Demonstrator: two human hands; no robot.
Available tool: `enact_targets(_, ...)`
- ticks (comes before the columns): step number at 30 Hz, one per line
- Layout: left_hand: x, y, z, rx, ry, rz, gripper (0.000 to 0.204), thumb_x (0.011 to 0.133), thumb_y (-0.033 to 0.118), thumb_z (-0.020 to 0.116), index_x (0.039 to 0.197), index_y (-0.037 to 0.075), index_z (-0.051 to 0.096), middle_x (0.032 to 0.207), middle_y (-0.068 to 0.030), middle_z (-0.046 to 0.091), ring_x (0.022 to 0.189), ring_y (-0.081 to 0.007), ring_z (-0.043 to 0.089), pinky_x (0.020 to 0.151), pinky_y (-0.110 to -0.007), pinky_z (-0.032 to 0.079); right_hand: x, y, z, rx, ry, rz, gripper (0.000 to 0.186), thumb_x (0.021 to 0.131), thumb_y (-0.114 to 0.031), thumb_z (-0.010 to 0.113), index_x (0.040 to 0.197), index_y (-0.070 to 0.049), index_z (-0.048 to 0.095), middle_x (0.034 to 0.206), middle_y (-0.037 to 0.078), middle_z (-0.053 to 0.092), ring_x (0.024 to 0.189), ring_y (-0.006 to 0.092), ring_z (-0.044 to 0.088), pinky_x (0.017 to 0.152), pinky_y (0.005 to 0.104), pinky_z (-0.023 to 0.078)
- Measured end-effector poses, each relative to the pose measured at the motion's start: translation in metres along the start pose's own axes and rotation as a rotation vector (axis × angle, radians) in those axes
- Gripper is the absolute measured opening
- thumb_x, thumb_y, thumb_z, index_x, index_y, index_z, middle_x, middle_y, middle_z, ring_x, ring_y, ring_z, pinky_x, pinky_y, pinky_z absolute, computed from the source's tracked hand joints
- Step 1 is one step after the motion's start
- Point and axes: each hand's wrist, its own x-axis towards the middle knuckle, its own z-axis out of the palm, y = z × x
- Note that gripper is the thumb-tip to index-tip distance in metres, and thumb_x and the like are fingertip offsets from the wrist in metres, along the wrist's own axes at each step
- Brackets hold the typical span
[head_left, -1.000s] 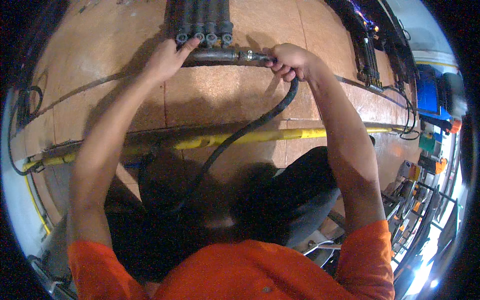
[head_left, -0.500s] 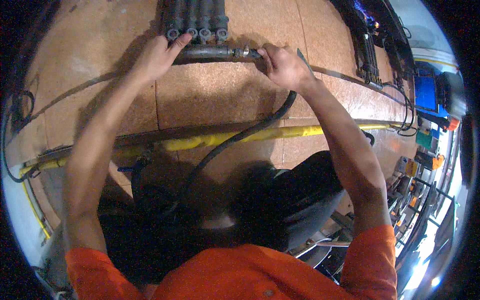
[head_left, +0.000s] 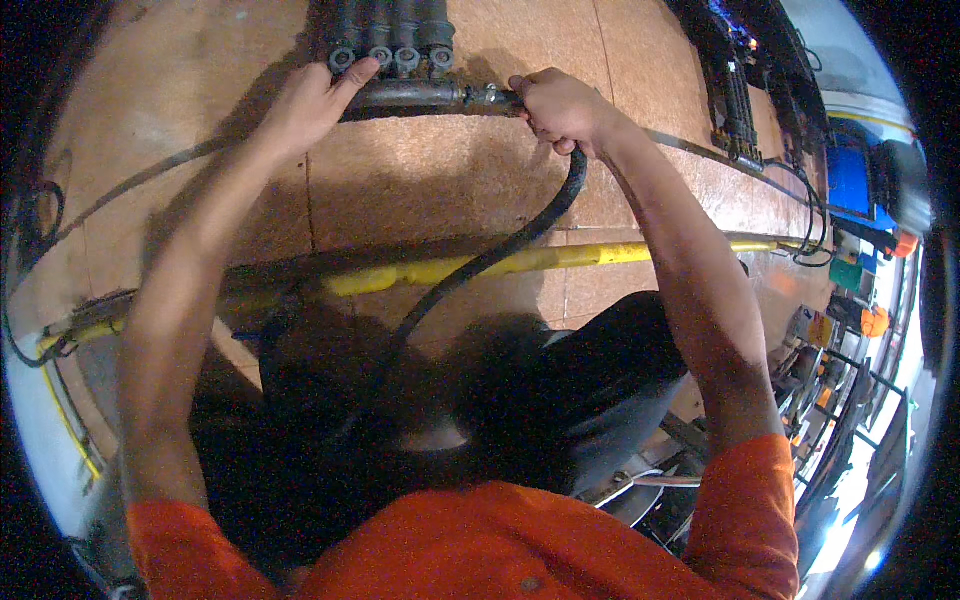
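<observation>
A dark metal manifold (head_left: 410,93) lies crosswise on the tan tiled surface, with several upright tubes (head_left: 390,25) along its back, each ending in a ringed fitting. My left hand (head_left: 305,105) grips the manifold's left end, thumb up beside one of the rings (head_left: 342,59). At the other end, my right hand (head_left: 560,110) is closed around the coupling where a black hose (head_left: 500,250) joins, next to a silver clamp (head_left: 484,94). The hose hangs from under that hand down toward my dark-trousered legs, where I lose it in shadow.
A yellow pipe (head_left: 530,261) crosses between me and the manifold. Another burner assembly (head_left: 740,110) with blue flame sits at upper right. Hose loops hang at left and right. A blue container (head_left: 848,170), racks and orange items (head_left: 873,322) line the right edge; a pale wall curves along the left.
Both hands and the manifold appear slightly higher and further left than a second ago. My right hand has turned on the coupling, its knuckles shifting over the top.
</observation>
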Motion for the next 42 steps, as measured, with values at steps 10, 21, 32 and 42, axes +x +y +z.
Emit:
enact_targets(10, 0.001, -0.011, 0.007, 0.153, 0.110, -0.012, 0.092, 0.085, 0.075, 0.038, 0.059, -0.010, 0.057, 0.055, -0.0264, 0.056, 0.062, -0.0412, 0.064, 0.063, -0.048, 0.049, -0.029, -0.012, 0.026, -0.177, 0.414, -0.152, 0.037, 0.098, -0.031, 0.042, 0.102, 0.001, 0.060, 0.090, 0.027, 0.064, 0.089, 0.0452, 0.061, 0.084, 0.0487, 0.046)
enact_targets(21, -0.005, 0.018, -0.011, 0.443, -0.049, -0.133, 0.101, 0.084, 0.080, 0.021, 0.085, -0.010, 0.067, 0.085, -0.0290, 0.066, 0.088, -0.0428, 0.065, 0.082, -0.051, 0.050, -0.080, -0.007, -0.003, 0.184, 0.070, 0.054, 0.035, 0.094, -0.038, 0.053, 0.093, -0.003, 0.061, 0.074, 0.005, 0.058, 0.063, 0.0129, 0.055, 0.055, 0.0269, 0.046)
enact_targets(32, -0.004, 0.049, -0.053, 0.620, -0.461, 0.005, 0.061, 0.095, 0.050, 0.044, 0.095, -0.008, 0.065, 0.095, -0.0264, 0.066, 0.093, -0.0395, 0.064, 0.084, -0.048, 0.050, -0.053, 0.006, 0.035, 0.470, 0.182, -0.027, 0.023, 0.096, -0.012, 0.040, 0.093, 0.002, 0.057, 0.079, 0.011, 0.059, 0.066, 0.0166, 0.057, 0.055, 0.0306, 0.045)
enact_targets(42, -0.024, 0.022, -0.030, 0.432, -0.282, 0.115, 0.026, 0.093, 0.014, 0.050, 0.094, -0.012, 0.053, 0.095, -0.0321, 0.062, 0.097, -0.0430, 0.062, 0.082, -0.050, 0.048, -0.036, 0.007, 0.029, -0.214, 0.498, -0.163, 0.026, 0.086, -0.023, 0.057, 0.093, 0.003, 0.060, 0.081, 0.027, 0.063, 0.077, 0.0420, 0.063, 0.072, 0.0460, 0.050)
